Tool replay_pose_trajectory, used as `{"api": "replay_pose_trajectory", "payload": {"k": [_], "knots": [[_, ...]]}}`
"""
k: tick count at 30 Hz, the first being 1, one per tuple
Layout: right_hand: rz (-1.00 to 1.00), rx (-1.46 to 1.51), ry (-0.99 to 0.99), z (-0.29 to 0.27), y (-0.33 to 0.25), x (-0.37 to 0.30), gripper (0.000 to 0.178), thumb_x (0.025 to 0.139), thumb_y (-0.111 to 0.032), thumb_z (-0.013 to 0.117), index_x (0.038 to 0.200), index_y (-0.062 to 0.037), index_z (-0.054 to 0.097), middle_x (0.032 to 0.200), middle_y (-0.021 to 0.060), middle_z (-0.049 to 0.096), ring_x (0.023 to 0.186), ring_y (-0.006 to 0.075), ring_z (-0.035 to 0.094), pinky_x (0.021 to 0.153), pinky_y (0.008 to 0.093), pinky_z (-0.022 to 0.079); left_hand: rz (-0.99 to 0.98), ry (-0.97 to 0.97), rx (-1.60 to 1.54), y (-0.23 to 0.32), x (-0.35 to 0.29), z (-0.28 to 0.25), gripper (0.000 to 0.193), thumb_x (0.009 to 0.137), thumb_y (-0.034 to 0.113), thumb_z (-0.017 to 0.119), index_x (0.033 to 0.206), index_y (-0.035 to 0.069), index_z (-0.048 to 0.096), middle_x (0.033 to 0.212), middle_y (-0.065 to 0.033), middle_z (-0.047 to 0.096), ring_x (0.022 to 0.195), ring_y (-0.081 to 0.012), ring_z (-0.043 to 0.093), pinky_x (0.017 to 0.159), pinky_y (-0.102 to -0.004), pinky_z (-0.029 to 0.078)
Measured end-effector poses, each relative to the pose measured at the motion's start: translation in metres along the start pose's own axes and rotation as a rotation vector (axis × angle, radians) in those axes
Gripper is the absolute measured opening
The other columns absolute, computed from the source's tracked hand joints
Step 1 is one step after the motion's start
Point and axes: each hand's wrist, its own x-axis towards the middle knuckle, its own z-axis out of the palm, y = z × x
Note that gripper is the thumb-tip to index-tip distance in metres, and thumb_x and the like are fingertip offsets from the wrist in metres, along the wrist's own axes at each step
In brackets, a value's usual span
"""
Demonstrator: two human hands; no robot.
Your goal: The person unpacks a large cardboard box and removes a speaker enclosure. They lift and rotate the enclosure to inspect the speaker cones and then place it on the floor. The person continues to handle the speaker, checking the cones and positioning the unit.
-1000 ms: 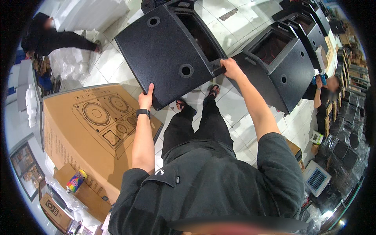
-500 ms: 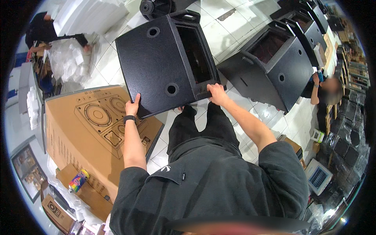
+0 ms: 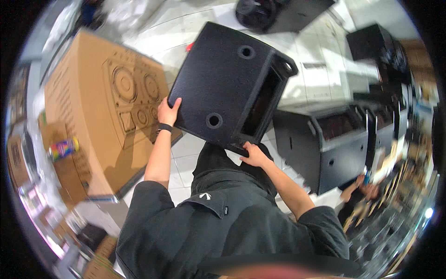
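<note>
In front of my body I hold a large black speaker cabinet (image 3: 216,76), tilted. Two round ringed holes show on its broad face, and a rectangular opening lies along its right side. My left hand (image 3: 168,111) grips its lower left edge, the thumb on the broad face and the other fingers mostly hidden. At the cabinet's near right corner, my right hand (image 3: 254,154) is closed on the edge by the opening. A dark band (image 3: 165,127) circles my left wrist.
A big cardboard box (image 3: 100,107) printed with speaker drawings stands close on the left, a colourful spray can (image 3: 64,149) beside it. More black cabinets (image 3: 320,149) line the right, where another person (image 3: 360,190) is near. A dark cabinet (image 3: 297,16) with a round part lies beyond.
The view has swung round, so the surroundings appear rotated. In the picture, the held cabinet sits tilted further clockwise, and both hands keep their grip on it.
</note>
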Motion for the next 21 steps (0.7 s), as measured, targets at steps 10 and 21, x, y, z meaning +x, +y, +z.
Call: {"api": "replay_pose_trajectory", "payload": {"k": [10,21], "knots": [[-0.243,-0.502,1.025,-0.312,0.067,0.173,0.062,0.078,-0.045,0.084,0.112,0.0017,0.061,0.102,0.021,0.064,0.099,0.0338,0.064,0.09,0.0423,0.05,-1.034,-0.485,-1.16,0.126,-0.262,0.107,0.094,0.083,0.06,0.076,0.141,-0.002,0.038,0.142,-0.0149,0.047,0.122,-0.0265,0.051,0.103,-0.0421,0.043],[0.026,-0.228,0.659,-0.338,0.108,0.226,0.066,0.078,-0.057,0.08,0.096,0.0026,0.06,0.089,0.0259,0.07,0.087,0.0404,0.069,0.077,0.0458,0.053,-0.975,-0.376,-1.255,0.143,-0.282,0.165,0.045,0.072,0.009,0.075,0.114,0.005,0.059,0.1,-0.0069,0.066,0.087,-0.0217,0.065,0.077,-0.0449,0.052]]}}
